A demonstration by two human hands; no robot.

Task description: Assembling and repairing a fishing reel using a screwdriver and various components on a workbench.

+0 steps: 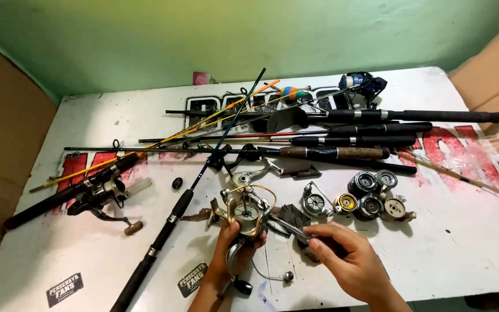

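Note:
My left hand (233,249) grips a gold and silver spinning reel (246,212) near the table's front edge, holding it upright by its body. My right hand (346,261) is just to the right of it, fingers pinched on a thin dark tool (289,229) whose tip points at the reel. The reel's crank handle (241,284) with a dark knob hangs below my left hand. A loose wire bail with a small knob (272,276) lies on the table between my wrists.
Several fishing rods (342,138) lie across the white table (463,242), one rod with a mounted reel (96,193) at the left, a dark rod (163,234) running diagonally. A cluster of reel spools (371,196) sits to the right. Cardboard stands at both sides.

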